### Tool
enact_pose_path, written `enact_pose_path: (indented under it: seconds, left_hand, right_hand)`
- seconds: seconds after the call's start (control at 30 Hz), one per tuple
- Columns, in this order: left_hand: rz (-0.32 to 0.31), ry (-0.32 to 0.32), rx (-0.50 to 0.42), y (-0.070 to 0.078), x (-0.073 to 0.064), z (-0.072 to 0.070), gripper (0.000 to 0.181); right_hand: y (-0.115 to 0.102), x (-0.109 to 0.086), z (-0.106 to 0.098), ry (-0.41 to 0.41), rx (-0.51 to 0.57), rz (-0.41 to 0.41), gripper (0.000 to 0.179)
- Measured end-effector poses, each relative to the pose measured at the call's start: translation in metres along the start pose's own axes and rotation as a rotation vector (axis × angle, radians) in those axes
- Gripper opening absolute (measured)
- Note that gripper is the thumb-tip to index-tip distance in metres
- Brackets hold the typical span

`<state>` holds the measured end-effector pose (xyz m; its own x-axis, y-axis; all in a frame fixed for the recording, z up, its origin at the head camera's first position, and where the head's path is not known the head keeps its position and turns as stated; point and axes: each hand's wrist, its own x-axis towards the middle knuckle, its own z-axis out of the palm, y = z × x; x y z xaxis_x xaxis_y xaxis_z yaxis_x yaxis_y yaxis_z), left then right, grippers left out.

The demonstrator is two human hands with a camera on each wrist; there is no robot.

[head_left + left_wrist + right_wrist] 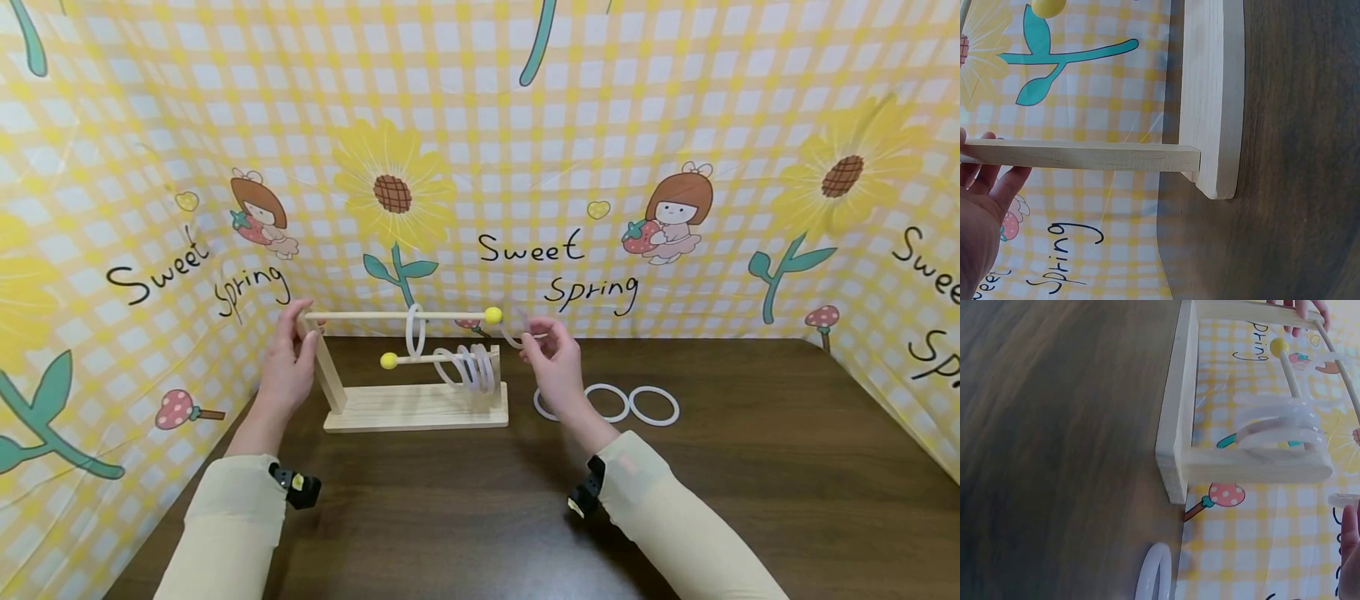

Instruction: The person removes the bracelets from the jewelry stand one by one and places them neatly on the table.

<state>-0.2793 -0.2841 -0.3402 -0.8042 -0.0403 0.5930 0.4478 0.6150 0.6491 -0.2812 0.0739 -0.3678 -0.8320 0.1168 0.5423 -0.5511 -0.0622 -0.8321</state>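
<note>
A wooden stand point(416, 408) has a post at each end, with two rods tipped by yellow balls. My left hand point(288, 362) holds the top of the left post point(1085, 155), fingers and thumb on either side of it. A translucent white ring point(512, 337) is pinched in my right hand point(557, 365), just right of the yellow ball point(492, 316) on the upper rod point(367, 316). One ring point(410, 337) hangs on that rod. Several rings point(1282, 419) are bunched on the lower rod point(412, 360), against the right post point(1254, 465).
Three white rings lie on the dark wooden table point(450, 508) right of the stand, the rightmost ring point(654, 423) in full view and one partly behind my right hand. A yellow checked cloth point(465, 167) hangs behind and at both sides.
</note>
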Motion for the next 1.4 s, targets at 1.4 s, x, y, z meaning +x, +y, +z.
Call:
enact_pose_path:
  seconds: [1.4]
  left_hand:
    - [0.008, -0.003, -0.023, 0.001, -0.001, -0.001, 0.046]
  right_hand:
    - [-0.017, -0.002, -0.132, -0.040, -0.492, -0.185, 0.014]
